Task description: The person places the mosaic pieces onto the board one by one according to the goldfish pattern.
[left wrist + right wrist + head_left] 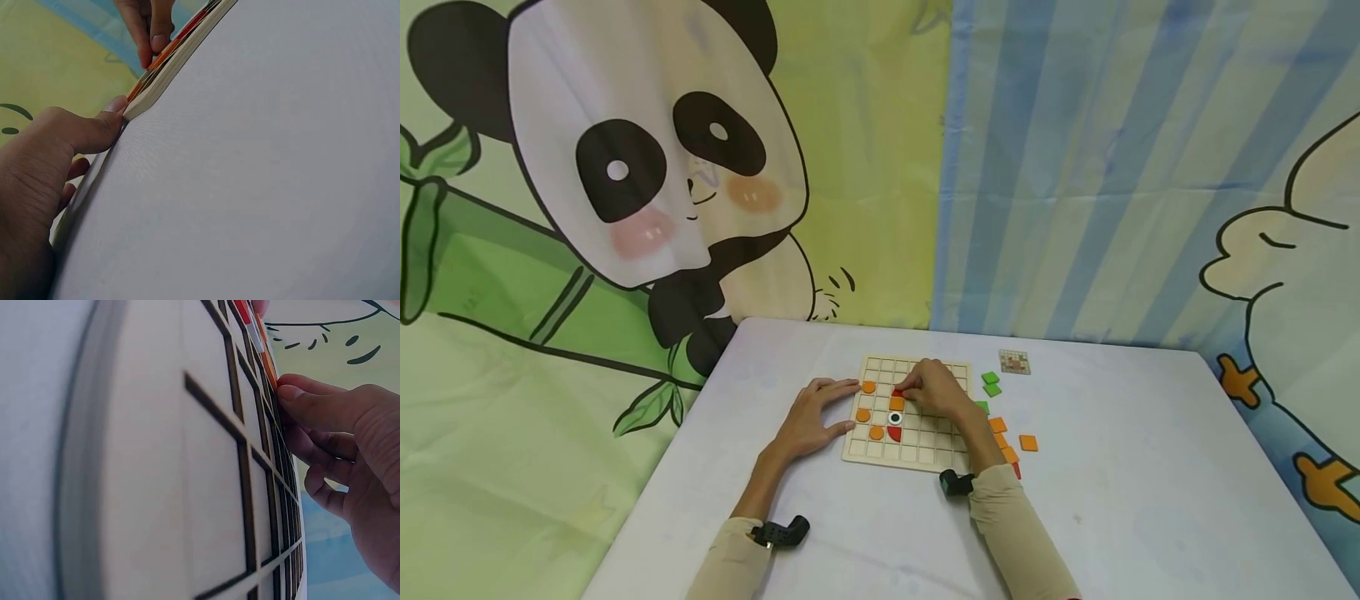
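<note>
A pale wooden grid board [917, 454] lies on the white table. My left hand [811, 421] rests at its left edge, fingers extended and thumb apart, touching the rim. Over the board's upper middle, my right hand [934, 388] pinches a small red tile [897, 392], partly hidden by the fingertips. Directly below that sit an orange square tile [897, 403], a white tile with a black eye dot [895, 418] and a red rounded tile [894, 434], in one column. Orange round tiles [863, 415] lie along the board's left side.
Right of the board are loose green tiles [992, 389] and several orange square tiles [1028, 443], with a bit of red by the right sleeve. A small patterned card [1015, 362] lies farther back. Printed curtains [865, 208] hang behind the table.
</note>
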`<state>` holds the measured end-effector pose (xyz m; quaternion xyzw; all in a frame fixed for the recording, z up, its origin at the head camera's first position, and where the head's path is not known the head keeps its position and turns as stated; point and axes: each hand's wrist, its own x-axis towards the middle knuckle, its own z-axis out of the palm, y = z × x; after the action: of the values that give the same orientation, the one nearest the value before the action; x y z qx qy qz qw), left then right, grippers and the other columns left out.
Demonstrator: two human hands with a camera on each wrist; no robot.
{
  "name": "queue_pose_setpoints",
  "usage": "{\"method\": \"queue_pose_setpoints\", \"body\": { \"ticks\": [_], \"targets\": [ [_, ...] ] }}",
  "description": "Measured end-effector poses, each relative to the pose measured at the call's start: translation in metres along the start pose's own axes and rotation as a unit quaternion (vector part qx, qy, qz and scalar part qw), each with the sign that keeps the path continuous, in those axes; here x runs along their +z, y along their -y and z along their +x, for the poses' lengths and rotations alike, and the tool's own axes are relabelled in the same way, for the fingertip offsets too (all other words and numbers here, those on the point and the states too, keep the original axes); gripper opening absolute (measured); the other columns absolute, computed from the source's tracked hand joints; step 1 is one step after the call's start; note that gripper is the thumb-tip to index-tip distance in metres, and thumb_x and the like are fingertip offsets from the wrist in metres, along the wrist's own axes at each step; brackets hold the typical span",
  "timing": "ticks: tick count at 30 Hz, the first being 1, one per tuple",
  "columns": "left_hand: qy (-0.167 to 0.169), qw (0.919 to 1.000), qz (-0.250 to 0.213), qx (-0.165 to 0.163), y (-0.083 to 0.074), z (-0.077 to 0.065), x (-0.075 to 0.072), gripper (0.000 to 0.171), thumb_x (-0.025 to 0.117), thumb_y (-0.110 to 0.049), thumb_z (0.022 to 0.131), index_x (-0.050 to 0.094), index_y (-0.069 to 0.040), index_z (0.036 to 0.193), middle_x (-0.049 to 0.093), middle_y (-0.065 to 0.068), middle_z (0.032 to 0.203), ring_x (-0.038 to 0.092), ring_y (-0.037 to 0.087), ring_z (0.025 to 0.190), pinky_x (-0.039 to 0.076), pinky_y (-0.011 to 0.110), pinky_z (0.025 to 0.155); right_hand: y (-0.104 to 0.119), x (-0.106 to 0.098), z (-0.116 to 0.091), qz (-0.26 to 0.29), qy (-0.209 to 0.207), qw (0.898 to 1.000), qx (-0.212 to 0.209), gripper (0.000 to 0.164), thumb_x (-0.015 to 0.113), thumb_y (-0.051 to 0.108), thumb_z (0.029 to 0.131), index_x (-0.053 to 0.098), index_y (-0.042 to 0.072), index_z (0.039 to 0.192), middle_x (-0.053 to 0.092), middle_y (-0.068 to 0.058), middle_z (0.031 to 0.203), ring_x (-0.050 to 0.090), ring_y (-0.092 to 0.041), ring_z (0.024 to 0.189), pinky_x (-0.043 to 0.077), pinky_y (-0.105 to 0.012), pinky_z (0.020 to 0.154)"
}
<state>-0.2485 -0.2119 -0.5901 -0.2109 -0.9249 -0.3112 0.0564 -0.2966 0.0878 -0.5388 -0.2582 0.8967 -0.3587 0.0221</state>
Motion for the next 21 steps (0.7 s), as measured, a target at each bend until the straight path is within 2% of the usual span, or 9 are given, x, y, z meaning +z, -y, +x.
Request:
{"method": "queue_pose_setpoints", "body": {
  "ticks": [6, 11, 13, 21],
  "targets": [
    [-0.004, 1.0000, 0.001, 0.004, 0.001, -0.001, 0.001, 0.068, 0.088, -0.036, 0.092, 0.063, -0.034, 0.155, 0.059, -0.013, 0.162, 0.052, 0.026, 0.144, 0.042, 0.061, 0.119, 0.005, -0.008, -0.008, -0.010, 0.010, 1.000, 0.009, 0.010, 0.082, 0.007, 0.096, 0.089, 0.008, 0.104, 0.085, -0.005, 0.102, 0.076, -0.021, 0.091, 0.058, -0.032, 0.076],
    [-0.010, 0.9999, 0.009, 0.007, 0.001, -0.002, 0.002, 0.068, 0.089, -0.037, 0.091, 0.064, -0.033, 0.154, 0.060, -0.012, 0.161, 0.054, 0.025, 0.142, 0.044, 0.059, 0.117, 0.006, -0.025, -0.017, -0.007, 0.016, 1.000, 0.010, 0.011, 0.082, 0.009, 0.096, 0.089, 0.008, 0.105, 0.085, -0.006, 0.102, 0.077, -0.019, 0.090, 0.063, -0.040, 0.083],
    [-0.011, 0.9999, 0.009, 0.007, 0.000, -0.002, 0.002, 0.068, 0.089, -0.036, 0.091, 0.064, -0.033, 0.154, 0.060, -0.011, 0.161, 0.054, 0.025, 0.141, 0.044, 0.059, 0.117, 0.005, -0.033, -0.022, -0.004, 0.013, 1.000, 0.012, 0.012, 0.083, 0.008, 0.096, 0.088, 0.006, 0.107, 0.085, -0.007, 0.102, 0.076, -0.018, 0.087, 0.064, -0.041, 0.081],
    [-0.004, 1.0000, 0.004, 0.002, -0.001, -0.001, 0.001, 0.068, 0.088, -0.036, 0.092, 0.063, -0.032, 0.155, 0.059, -0.012, 0.162, 0.053, 0.025, 0.143, 0.042, 0.059, 0.119, -0.011, -0.057, -0.044, -0.012, -0.007, 1.000, 0.026, 0.017, 0.088, 0.009, 0.091, 0.087, 0.002, 0.107, 0.083, -0.007, 0.095, 0.072, -0.014, 0.080, 0.061, -0.035, 0.075]
  ]
}}
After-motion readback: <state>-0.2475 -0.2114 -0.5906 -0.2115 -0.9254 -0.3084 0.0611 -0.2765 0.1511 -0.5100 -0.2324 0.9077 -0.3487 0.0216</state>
